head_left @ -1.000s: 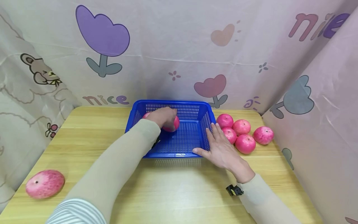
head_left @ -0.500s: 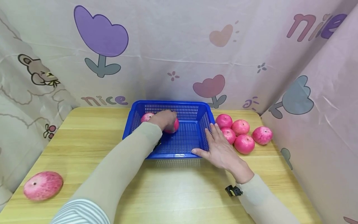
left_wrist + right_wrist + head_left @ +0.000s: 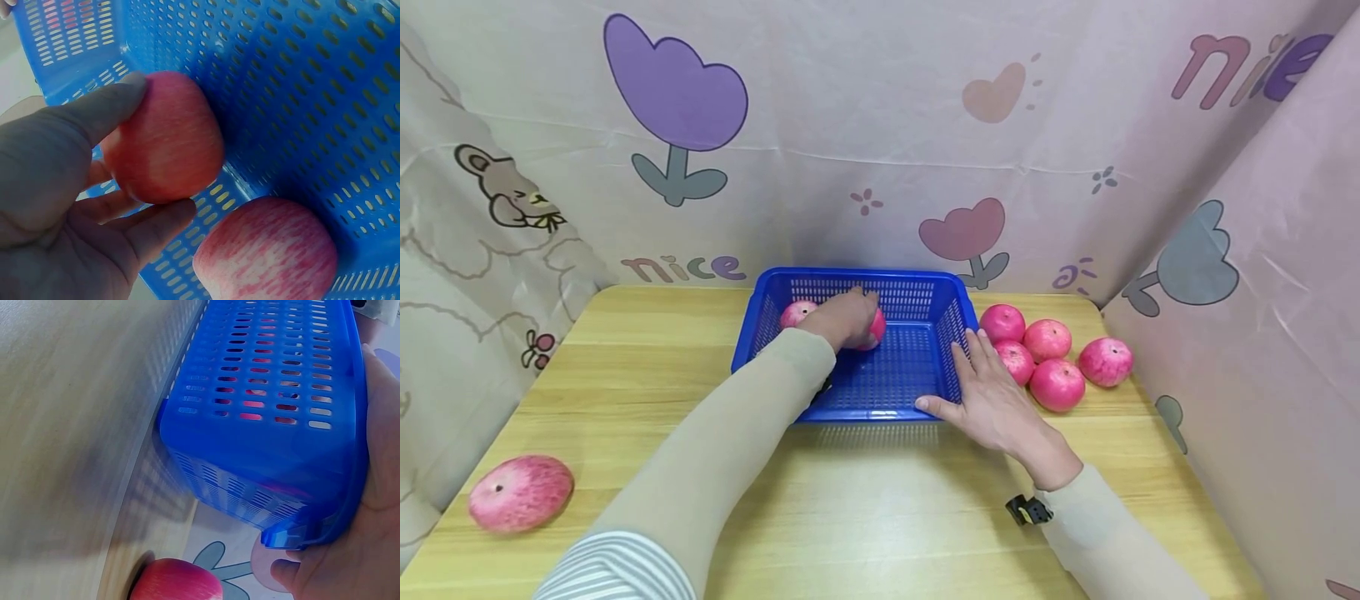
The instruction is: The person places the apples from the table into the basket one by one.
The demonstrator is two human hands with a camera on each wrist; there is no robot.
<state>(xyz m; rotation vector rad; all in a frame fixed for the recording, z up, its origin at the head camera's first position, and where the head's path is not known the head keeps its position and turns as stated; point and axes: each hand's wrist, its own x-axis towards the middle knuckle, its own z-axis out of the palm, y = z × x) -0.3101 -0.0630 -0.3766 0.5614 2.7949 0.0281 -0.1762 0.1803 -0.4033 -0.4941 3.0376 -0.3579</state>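
A blue plastic basket (image 3: 865, 414) with slotted walls stands at the back of the table. My left hand (image 3: 844, 319) reaches inside it and holds a red apple (image 3: 165, 140) between thumb and fingers, near a basket wall. Beside that one, a second apple (image 3: 269, 253) with pink streaks lies in the basket, partly hidden by my hand in the head view. My right hand (image 3: 996, 402) rests on the basket's right front corner, fingers straight along the right rim and thumb spread over the front rim.
Several red apples (image 3: 1057, 385) sit on the table just right of the basket. A lone apple (image 3: 522, 493) lies at the table's (image 3: 850, 508) left front. A patterned cloth (image 3: 850, 100) hangs behind and at both sides.
My left hand has shifted slightly toward the back right with the apple. The second apple shows more than a second ago. My right hand stays on the basket.
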